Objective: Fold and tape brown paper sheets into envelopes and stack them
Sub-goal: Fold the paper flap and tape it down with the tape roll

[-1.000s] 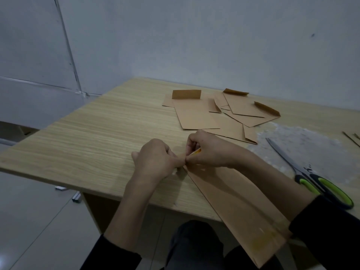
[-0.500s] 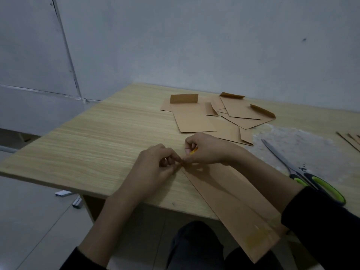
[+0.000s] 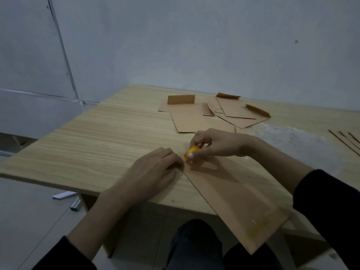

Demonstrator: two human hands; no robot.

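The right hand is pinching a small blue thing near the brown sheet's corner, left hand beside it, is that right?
No. The head view shows the small thing pinched by the right hand is yellow, not blue. The rest holds.

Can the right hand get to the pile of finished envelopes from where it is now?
Probably yes: the envelopes lie just beyond the right hand, with nothing between, though it pinches a small yellow thing.
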